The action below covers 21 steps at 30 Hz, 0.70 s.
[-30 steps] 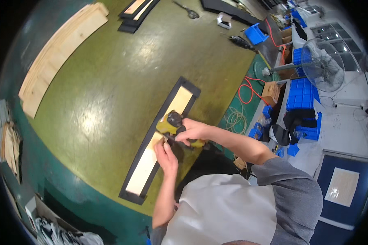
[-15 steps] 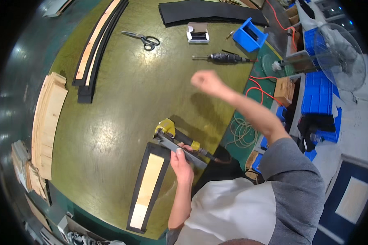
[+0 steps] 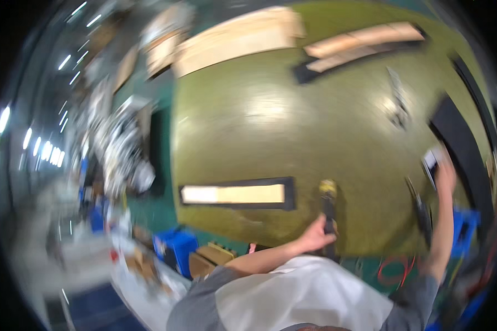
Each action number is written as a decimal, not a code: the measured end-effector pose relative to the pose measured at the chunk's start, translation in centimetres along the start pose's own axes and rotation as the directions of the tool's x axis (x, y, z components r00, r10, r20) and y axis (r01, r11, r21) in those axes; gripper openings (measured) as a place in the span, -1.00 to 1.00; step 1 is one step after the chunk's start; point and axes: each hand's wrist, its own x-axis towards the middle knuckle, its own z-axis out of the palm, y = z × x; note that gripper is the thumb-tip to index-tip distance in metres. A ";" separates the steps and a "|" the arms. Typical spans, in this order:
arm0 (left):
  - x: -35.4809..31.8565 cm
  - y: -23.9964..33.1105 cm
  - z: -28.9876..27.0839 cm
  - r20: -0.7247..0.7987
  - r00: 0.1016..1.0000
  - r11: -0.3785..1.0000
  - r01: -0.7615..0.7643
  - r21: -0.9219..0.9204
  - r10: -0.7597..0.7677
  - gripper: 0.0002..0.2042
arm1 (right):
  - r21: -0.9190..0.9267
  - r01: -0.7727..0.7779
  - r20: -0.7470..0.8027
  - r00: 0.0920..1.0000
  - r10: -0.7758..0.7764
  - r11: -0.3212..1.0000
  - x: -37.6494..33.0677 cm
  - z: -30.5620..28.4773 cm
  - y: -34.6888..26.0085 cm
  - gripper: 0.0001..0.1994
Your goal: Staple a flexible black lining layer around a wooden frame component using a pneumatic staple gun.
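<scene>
Power tool point(image 3: 328, 203): blunt yellow head above a slim dark body; from my remote seat I see it near the table's close edge, right of the backed panel and apart from it.
Left hand point(image 3: 316, 235): fingers curled narrowly around the dark lower body of the power tool, holding it.
Right hand point(image 3: 446, 175): stretched out to the right, at the white carton; blur hides the fingers, so I cannot tell whether they grip it or only touch it.
White carton point(image 3: 429, 161): small and box-shaped, partly covered by the right hand.
Backed panel point(image 3: 248, 193): long, narrow, pale strip framed by a black border; whiter at its left end, yellower to the right; it lies flat, lengthwise from left to right.
Table point(image 3: 259, 143): smooth olive-green surface, glossy enough to return a pale patch of light.
Wooden boards point(image 3: 237, 45): pale, long, stacked at the far edge.
Dark-edged strips point(image 3: 364, 41): pale, gently curved lengths set against black material.
Scissors point(image 3: 397, 102): slender blades and dark handles, softened by blur.
Black sheet point(image 3: 461, 138): broad, matte, slightly bowed, lying beyond the white carton.
Dark cylindrical tool point(image 3: 422, 212): slim, beside the right forearm.
Blue bin point(image 3: 465, 229): angular, just right of that forearm.
</scene>
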 end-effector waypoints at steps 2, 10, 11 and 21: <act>0.1 -2.4 0.9 -0.106 0.994 0.996 -0.038 -0.081 0.029 -0.53 | -0.223 0.017 0.028 1.000 -0.010 0.975 0.8 1.1 -0.8 -0.69; 1.2 -2.0 2.9 -0.151 0.988 0.992 -0.027 -0.127 0.008 -0.66 | 0.078 -0.020 0.089 0.996 0.013 0.997 -2.5 -1.1 -0.5 -0.67; 1.0 -2.0 2.4 -0.196 0.981 0.990 -0.032 -0.139 0.004 -0.66 | 0.346 -0.028 0.156 0.987 -0.028 0.938 -3.0 -4.5 -8.5 -0.67; -1.4 1.4 1.1 -0.160 0.949 0.954 -0.287 -0.091 0.271 -0.31 | 0.619 0.229 0.139 0.909 -0.393 0.751 -13.6 -12.3 -40.4 -0.53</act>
